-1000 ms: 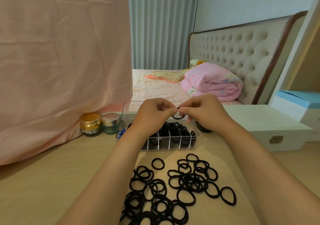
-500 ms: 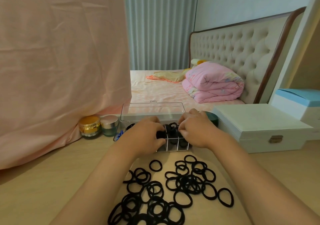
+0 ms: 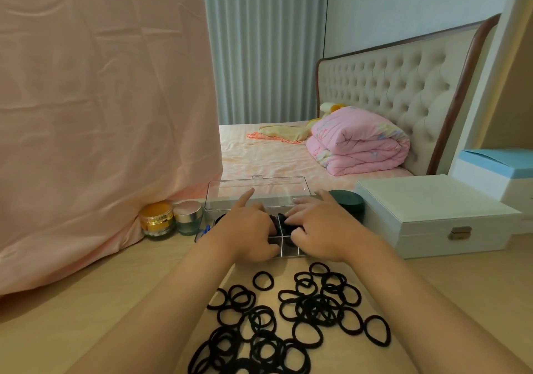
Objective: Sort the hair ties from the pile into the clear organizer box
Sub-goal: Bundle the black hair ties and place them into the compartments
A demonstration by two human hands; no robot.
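Observation:
The clear organizer box (image 3: 284,254) stands on the desk with its lid (image 3: 256,189) tilted up behind it, and black hair ties fill several compartments. My left hand (image 3: 248,231) and my right hand (image 3: 320,225) are both down in the box. Their fingertips meet on a black hair tie (image 3: 281,221) in a middle compartment. The left index finger points up and the right fingers lie spread over the ties. Both hands hide much of the box. A loose pile of black hair ties (image 3: 288,316) lies on the desk between my forearms.
A gold jar (image 3: 157,220) and a silver-lidded jar (image 3: 189,219) stand left of the box under a pink cloth (image 3: 101,114). A dark green round tin (image 3: 347,200) and a white latched case (image 3: 432,218) stand on the right. A bed lies beyond the desk.
Both hands came down from above the box, where they held one hair tie, into its compartments. Since half a second ago the left index finger has lifted and the right fingers have spread.

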